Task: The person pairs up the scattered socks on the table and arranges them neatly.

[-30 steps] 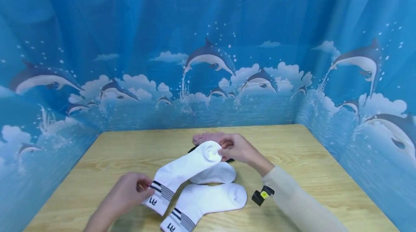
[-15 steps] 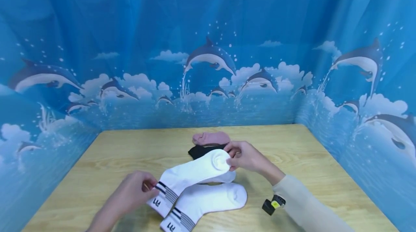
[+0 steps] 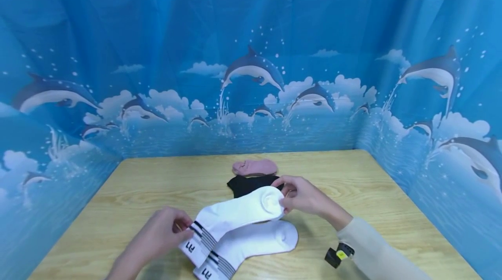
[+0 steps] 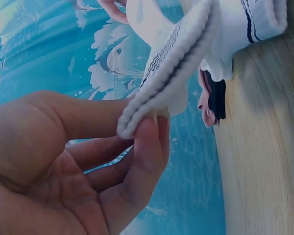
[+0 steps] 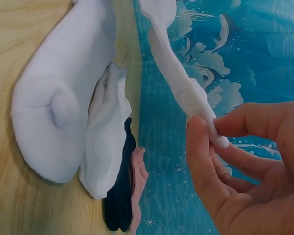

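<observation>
A white sock [image 3: 235, 214] with black cuff stripes is stretched between both hands above the table. My left hand [image 3: 158, 232] pinches its ribbed cuff, whose closed-up opening [image 4: 176, 68] shows in the left wrist view. At the toe end, my right hand [image 3: 307, 197] pinches the fabric between thumb and fingers, and the sock [image 5: 183, 88] appears edge-on in the right wrist view. A matching striped sock [image 3: 266, 240] lies flat below, its cuff partly covered in the head view. Another white sock [image 5: 105, 147] lies beyond that one, mostly hidden behind the held sock in the head view.
A black sock [image 3: 245, 186] and a folded pink sock [image 3: 256, 166] lie farther back on the wooden table [image 3: 157, 184]. A blue dolphin curtain [image 3: 176, 75] stands along the table's back and sides. A small black device with yellow [image 3: 340, 254] is strapped at the right wrist.
The held sock has moved right and toward the near side, its toe end lowering in view along with my right hand. My left hand has shifted slightly right. The black sock shows more.
</observation>
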`<action>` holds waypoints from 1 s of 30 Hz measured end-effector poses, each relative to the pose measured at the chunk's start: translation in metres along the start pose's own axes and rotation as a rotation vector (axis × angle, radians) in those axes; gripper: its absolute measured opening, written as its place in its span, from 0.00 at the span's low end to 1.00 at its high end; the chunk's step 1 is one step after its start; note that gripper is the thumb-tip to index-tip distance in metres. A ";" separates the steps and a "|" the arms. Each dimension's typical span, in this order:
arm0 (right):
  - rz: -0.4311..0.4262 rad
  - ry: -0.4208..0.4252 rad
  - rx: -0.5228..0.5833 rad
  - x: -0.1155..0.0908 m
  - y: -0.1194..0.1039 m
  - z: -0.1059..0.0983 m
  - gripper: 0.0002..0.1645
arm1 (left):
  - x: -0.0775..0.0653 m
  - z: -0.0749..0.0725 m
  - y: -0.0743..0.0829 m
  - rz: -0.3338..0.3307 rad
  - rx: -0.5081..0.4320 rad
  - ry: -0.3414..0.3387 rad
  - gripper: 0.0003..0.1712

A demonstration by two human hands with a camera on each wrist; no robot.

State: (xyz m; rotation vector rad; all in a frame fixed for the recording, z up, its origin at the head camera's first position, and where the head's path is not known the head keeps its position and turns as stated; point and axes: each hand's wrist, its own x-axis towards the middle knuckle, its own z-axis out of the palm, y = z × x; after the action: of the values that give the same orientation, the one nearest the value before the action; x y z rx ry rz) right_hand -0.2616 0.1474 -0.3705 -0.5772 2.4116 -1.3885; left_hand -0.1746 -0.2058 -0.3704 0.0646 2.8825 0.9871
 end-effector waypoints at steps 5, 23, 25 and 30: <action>-0.036 -0.009 -0.002 -0.005 0.003 -0.002 0.28 | -0.002 0.003 0.001 0.016 -0.009 -0.006 0.06; 0.010 0.012 0.015 -0.018 0.011 -0.001 0.27 | -0.001 0.010 0.009 -0.079 0.007 -0.034 0.08; 0.013 0.013 0.024 -0.019 0.012 0.000 0.28 | -0.001 0.011 0.009 -0.076 0.007 -0.034 0.07; 0.005 0.010 0.033 -0.022 0.016 0.002 0.29 | -0.002 0.012 0.007 -0.055 -0.001 -0.034 0.08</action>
State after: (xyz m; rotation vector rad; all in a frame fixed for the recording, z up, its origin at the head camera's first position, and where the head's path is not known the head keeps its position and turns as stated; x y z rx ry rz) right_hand -0.2449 0.1634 -0.3839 -0.5566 2.3912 -1.4291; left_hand -0.1710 -0.1928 -0.3756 0.0022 2.8366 0.9683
